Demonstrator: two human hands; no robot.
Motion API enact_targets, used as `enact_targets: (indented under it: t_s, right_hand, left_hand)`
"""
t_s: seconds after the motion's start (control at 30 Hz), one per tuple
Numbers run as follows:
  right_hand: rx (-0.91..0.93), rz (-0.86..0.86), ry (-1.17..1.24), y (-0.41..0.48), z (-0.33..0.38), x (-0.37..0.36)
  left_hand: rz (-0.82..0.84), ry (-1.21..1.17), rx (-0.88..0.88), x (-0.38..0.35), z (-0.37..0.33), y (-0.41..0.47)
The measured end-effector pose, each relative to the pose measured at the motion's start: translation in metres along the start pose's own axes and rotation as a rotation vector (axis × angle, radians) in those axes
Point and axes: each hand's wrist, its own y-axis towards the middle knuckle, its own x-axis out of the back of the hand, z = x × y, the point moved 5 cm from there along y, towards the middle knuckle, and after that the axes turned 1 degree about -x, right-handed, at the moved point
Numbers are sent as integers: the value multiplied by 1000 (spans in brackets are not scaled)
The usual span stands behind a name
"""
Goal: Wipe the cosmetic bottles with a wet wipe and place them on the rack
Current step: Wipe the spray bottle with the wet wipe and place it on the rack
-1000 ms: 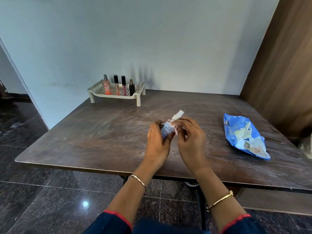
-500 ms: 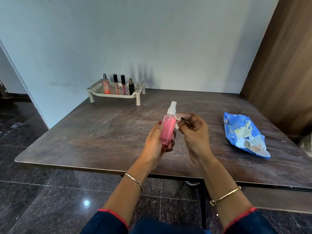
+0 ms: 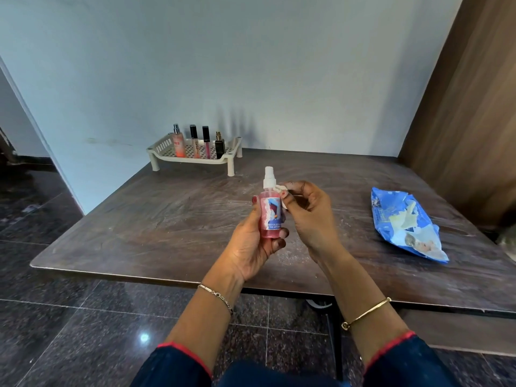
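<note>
pink liquid fills the small spray bottle (image 3: 270, 219), held upright above the near half of the table, its white pump top at twelve o'clock and its printed label facing the camera. the left hand (image 3: 248, 250) grips it from the nine o'clock side: thumb up along the left edge, fingertips curled round the right side. the right hand (image 3: 310, 219) sits just beside it at three o'clock, fingers curled, pinching a small wad of white wet wipe (image 3: 280, 188) against the bottle's shoulder, just below the pump. the bottle lies between the two hands, touching the left hand and the wipe.

from the hands, the cream rack (image 3: 192, 160) stands well apart at about eleven o'clock, at the far edge of the brown wooden table (image 3: 167, 219) by the pale wall. four items stand upright in a row on it: a peach spray bottle (image 3: 178, 143), two slim black-capped tubes (image 3: 194, 143) and a dark square bottle (image 3: 219, 145). at three o'clock from the hands, near the table's right edge, lies a blue wipes packet (image 3: 391, 210) with white showing at its opening.
</note>
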Motion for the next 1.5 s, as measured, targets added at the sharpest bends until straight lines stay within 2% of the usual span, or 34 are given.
enact_targets:
  t_s: [0.07, 0.13, 0.23, 0.33, 0.5, 0.63, 0.87, 1.07, 1.17, 1.27, 1.37, 1.5]
  right_hand:
    - [179, -42, -291, -4, 8, -2]
    - [443, -70, -599, -14, 20, -8]
    - [696, -71, -834, -34, 29, -18]
    - [756, -33, -951, -49, 17, -23]
    - [825, 15, -1035, -64, 13, -26]
    - [779, -11, -1013, -50, 26, -29]
    - [488, -118, -643, -26, 22, -16]
    - [659, -73, -859, -52, 23, -24]
    - [699, -46, -968, -45, 34, -31]
    - [589, -77, -789, -31, 39, -25]
    - [438, -128, -625, -28, 19, -14]
    - [556, -144, -629, -57, 6, -10]
  left_hand:
    - [-37, -4, 12, 3, 2, 2]
    - [-35, 7, 24, 4, 4, 4]
    - [-21, -49, 16, 2, 6, 5]
    - [-8, -137, -19, 2, 3, 5]
    - [-33, -197, 29, 8, 6, 7]
    - [-15, -226, 18, 6, 7, 7]
    - [-82, -199, -28, 8, 1, 5]
    - [-88, -194, -69, 7, 0, 8]
    - [-73, -109, -89, 5, 1, 10]
    - [-75, -79, -112, 2, -4, 8]
    - [-96, -169, -116, 3, -9, 9]
    - [-160, -272, -102, 9, -8, 15]
